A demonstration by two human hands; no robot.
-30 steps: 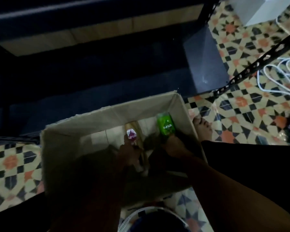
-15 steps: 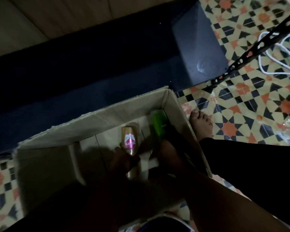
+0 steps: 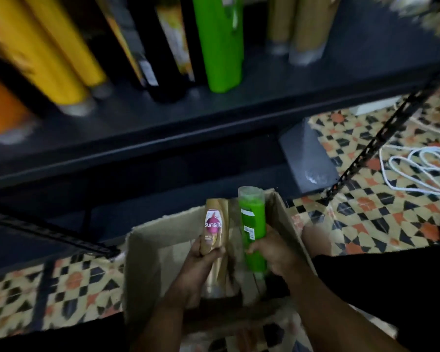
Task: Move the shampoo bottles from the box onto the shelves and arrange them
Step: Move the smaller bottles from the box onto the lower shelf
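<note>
My left hand point(image 3: 198, 262) grips a gold shampoo bottle point(image 3: 214, 224) with a pink label, held upright above the cardboard box point(image 3: 148, 250). My right hand point(image 3: 272, 252) grips a green shampoo bottle point(image 3: 252, 219), cap end up, just right of the gold one. Both bottles rise above the box's far rim. The dark shelf point(image 3: 214, 110) above carries yellow bottles point(image 3: 61, 52), black bottles point(image 3: 163, 47), a green bottle point(image 3: 221, 41) and gold bottles point(image 3: 297, 24), all blurred. The box floor is mostly hidden by my arms.
The box stands on a patterned tile floor point(image 3: 366, 214). A perforated black shelf post point(image 3: 381, 138) slants at the right, with a coiled white cable point(image 3: 422, 168) beyond it. A lower dark shelf point(image 3: 137, 184) lies behind the box. Bare shelf space shows at the right end point(image 3: 366, 47).
Both hands have lifted the gold and green bottles up out of the box. The view has tilted upward, bringing the stocked shelf into sight.
</note>
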